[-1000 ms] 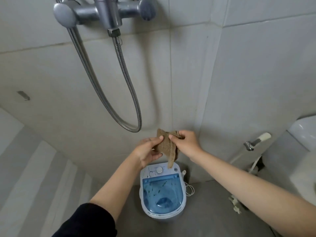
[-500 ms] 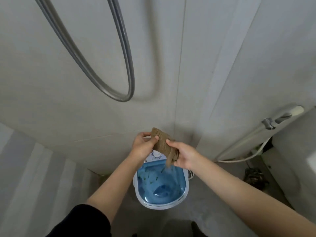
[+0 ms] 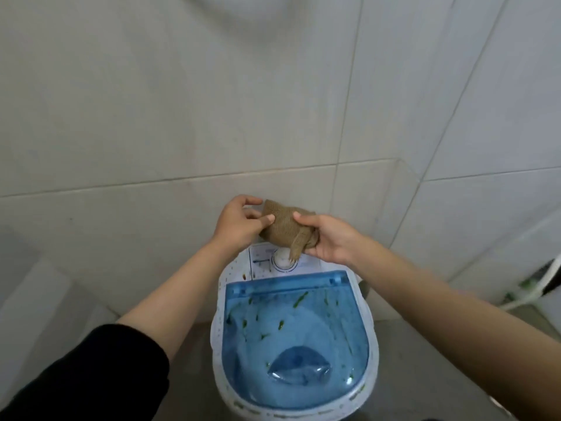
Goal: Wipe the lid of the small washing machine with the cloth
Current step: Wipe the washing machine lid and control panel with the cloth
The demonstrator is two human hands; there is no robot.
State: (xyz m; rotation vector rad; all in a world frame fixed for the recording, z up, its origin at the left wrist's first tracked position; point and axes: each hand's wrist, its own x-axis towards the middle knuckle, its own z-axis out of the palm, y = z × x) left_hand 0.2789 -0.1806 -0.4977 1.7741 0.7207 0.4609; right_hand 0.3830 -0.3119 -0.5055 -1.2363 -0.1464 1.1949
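Observation:
A small white washing machine [image 3: 219,354] stands on the floor below me, with a see-through blue lid [image 3: 296,335] speckled with green smears. At its far end is a white control panel with a round dial [image 3: 283,260]. A brown woven cloth [image 3: 283,226] is bunched in the air above that panel. My left hand [image 3: 239,223] pinches its left side and my right hand [image 3: 329,238] grips its right side; a loose corner hangs down over the dial. Neither the cloth nor my hands touch the lid.
Pale tiled walls [image 3: 182,117] meet in a corner right behind the machine. A white hose [image 3: 543,287] runs along the wall base at the far right. Grey floor [image 3: 403,335] shows around the machine.
My view has dropped and moved closer to the machine, so the shower hose is out of view. Both hands keep hold of the cloth, now lower and bunched just above the control panel.

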